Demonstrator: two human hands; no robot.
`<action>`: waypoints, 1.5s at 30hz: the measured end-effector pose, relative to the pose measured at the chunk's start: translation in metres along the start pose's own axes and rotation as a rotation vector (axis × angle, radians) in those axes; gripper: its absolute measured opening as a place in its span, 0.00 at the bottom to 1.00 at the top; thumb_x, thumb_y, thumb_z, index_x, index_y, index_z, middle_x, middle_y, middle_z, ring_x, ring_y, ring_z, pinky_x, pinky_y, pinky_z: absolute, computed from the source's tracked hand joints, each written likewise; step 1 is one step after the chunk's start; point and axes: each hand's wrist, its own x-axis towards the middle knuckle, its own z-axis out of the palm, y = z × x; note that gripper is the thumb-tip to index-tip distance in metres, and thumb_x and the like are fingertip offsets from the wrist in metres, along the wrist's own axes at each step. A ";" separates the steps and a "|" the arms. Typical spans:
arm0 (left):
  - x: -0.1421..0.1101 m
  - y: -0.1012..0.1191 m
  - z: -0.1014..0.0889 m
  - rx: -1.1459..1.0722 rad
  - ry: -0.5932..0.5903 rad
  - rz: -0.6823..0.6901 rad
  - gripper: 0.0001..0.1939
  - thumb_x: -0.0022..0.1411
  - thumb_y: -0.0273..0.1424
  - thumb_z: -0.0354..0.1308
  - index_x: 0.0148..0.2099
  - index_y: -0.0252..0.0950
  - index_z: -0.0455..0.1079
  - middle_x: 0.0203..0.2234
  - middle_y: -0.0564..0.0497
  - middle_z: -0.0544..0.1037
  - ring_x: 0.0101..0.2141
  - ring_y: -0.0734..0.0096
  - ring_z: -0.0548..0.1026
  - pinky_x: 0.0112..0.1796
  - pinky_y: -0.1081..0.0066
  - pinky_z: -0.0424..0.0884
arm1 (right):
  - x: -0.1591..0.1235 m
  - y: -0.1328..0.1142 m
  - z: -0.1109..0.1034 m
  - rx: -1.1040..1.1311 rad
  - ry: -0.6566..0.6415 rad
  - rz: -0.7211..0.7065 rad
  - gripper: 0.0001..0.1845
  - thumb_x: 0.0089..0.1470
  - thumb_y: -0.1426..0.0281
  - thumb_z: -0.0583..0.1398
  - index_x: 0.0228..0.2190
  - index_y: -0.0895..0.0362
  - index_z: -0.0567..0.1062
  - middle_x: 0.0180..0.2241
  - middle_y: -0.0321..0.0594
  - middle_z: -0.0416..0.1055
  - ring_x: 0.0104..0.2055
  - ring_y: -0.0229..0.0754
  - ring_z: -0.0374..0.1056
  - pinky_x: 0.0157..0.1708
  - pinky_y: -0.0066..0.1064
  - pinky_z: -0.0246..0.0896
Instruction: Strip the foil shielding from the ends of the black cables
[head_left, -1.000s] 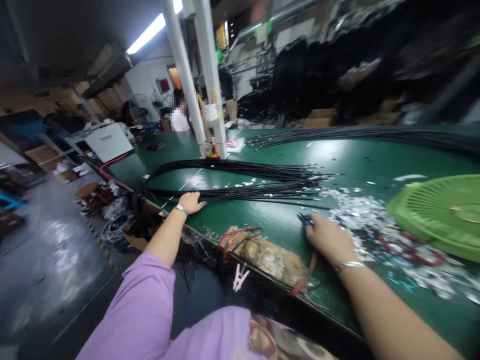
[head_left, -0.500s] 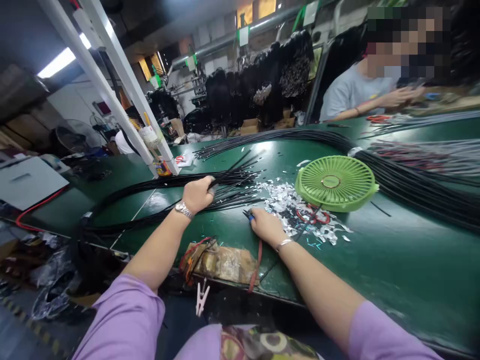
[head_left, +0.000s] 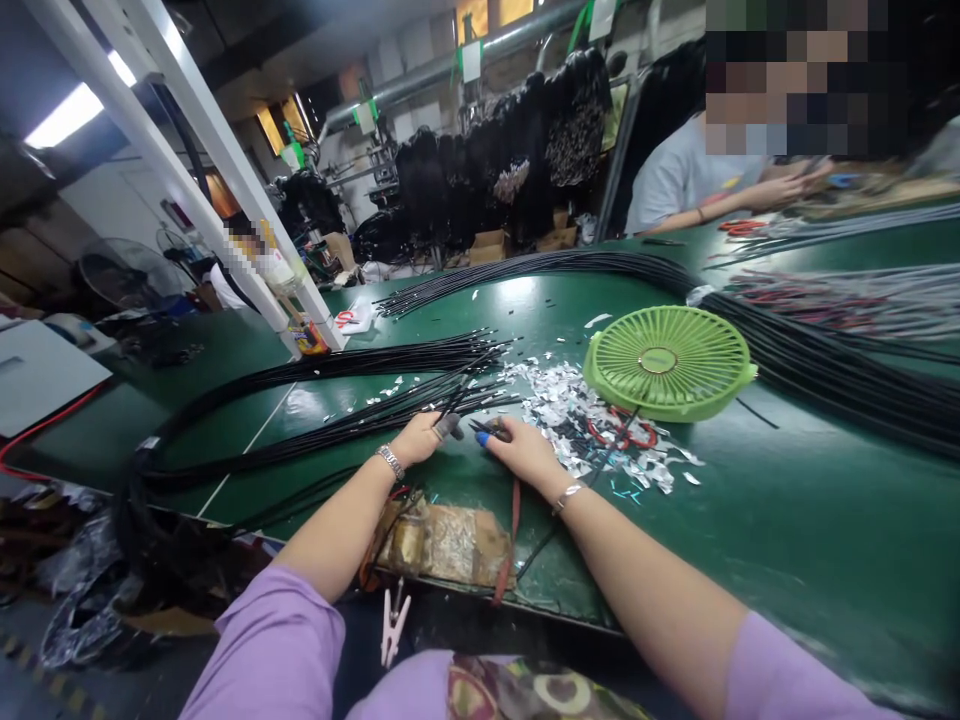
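Observation:
My left hand point(head_left: 421, 440), with grey coverings on its fingertips, is closed around thin black cables point(head_left: 455, 392). My right hand point(head_left: 523, 450) is wrapped around a small dark pointed tool point(head_left: 480, 427) that looks like snips; its handles are mostly hidden in the palm. Something blue covers the thumb tip. The tool's point faces the left fingers, a short gap away. Behind my hands lie the ends of a looped black cable bundle point(head_left: 247, 377). White and silvery scraps point(head_left: 559, 405) are heaped beyond my right hand.
A green round fan point(head_left: 667, 365) lies on the scraps' right side. Another black cable bundle point(head_left: 810, 365) curves along the green table point(head_left: 810, 520). A taped block point(head_left: 450, 540) sits at the front edge. White posts point(head_left: 225, 170) rise at left; a co-worker point(head_left: 675, 185) sits opposite.
My left hand has come down and towards my right hand, bringing the cables off the bundle. My right hand has shifted slightly, its tool now close to the left fingers.

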 end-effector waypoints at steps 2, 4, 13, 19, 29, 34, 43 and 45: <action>-0.003 -0.002 0.002 -0.135 -0.016 -0.051 0.35 0.58 0.60 0.45 0.29 0.32 0.73 0.12 0.58 0.56 0.17 0.78 0.56 0.21 0.75 0.55 | 0.003 0.005 0.006 0.198 0.040 -0.030 0.12 0.47 0.61 0.59 0.21 0.55 0.68 0.19 0.32 0.63 0.24 0.38 0.60 0.25 0.29 0.53; -0.005 -0.001 0.004 -0.208 -0.021 -0.094 0.36 0.56 0.62 0.46 0.30 0.32 0.73 0.12 0.59 0.55 0.15 0.80 0.53 0.19 0.76 0.52 | 0.005 0.007 0.010 0.354 0.077 -0.056 0.14 0.43 0.59 0.60 0.18 0.55 0.65 0.17 0.29 0.59 0.23 0.36 0.57 0.24 0.29 0.53; -0.012 0.006 -0.002 -0.136 -0.139 -0.205 0.29 0.58 0.56 0.50 0.30 0.31 0.69 0.12 0.58 0.64 0.11 0.83 0.56 0.15 0.77 0.51 | -0.008 -0.007 0.008 0.997 0.115 0.080 0.20 0.41 0.54 0.63 0.29 0.53 0.62 0.22 0.25 0.61 0.17 0.29 0.53 0.16 0.24 0.56; -0.015 0.014 0.005 -0.227 -0.309 -0.232 0.27 0.56 0.55 0.54 0.31 0.33 0.67 0.14 0.58 0.67 0.12 0.83 0.61 0.14 0.79 0.55 | -0.010 -0.008 0.005 0.867 0.122 0.014 0.19 0.43 0.54 0.63 0.23 0.54 0.62 0.13 0.23 0.54 0.15 0.31 0.52 0.16 0.25 0.51; -0.014 0.021 0.009 -0.373 -0.132 -0.203 0.25 0.55 0.53 0.57 0.29 0.33 0.66 0.13 0.60 0.63 0.11 0.85 0.55 0.14 0.79 0.50 | -0.018 -0.010 0.008 0.704 -0.008 -0.097 0.12 0.50 0.61 0.56 0.34 0.54 0.69 0.24 0.31 0.67 0.17 0.32 0.56 0.20 0.29 0.63; -0.014 0.014 0.003 -0.346 0.059 -0.134 0.24 0.56 0.51 0.57 0.32 0.32 0.70 0.15 0.58 0.67 0.13 0.83 0.58 0.16 0.78 0.54 | -0.022 -0.007 0.009 0.530 -0.028 -0.107 0.12 0.52 0.59 0.55 0.33 0.55 0.70 0.27 0.35 0.69 0.20 0.33 0.59 0.18 0.26 0.60; -0.020 0.006 0.008 0.194 0.328 0.172 0.12 0.60 0.37 0.56 0.29 0.35 0.72 0.19 0.52 0.74 0.23 0.74 0.70 0.27 0.75 0.63 | -0.029 -0.012 0.017 0.731 -0.112 -0.018 0.19 0.51 0.51 0.58 0.26 0.55 0.67 0.18 0.27 0.56 0.17 0.30 0.53 0.16 0.25 0.53; -0.022 0.006 0.009 0.299 0.369 0.230 0.10 0.60 0.34 0.56 0.31 0.35 0.73 0.21 0.51 0.75 0.24 0.72 0.72 0.27 0.74 0.63 | -0.030 -0.013 0.017 0.780 -0.125 0.007 0.20 0.49 0.50 0.59 0.25 0.55 0.66 0.16 0.26 0.54 0.16 0.30 0.52 0.15 0.25 0.51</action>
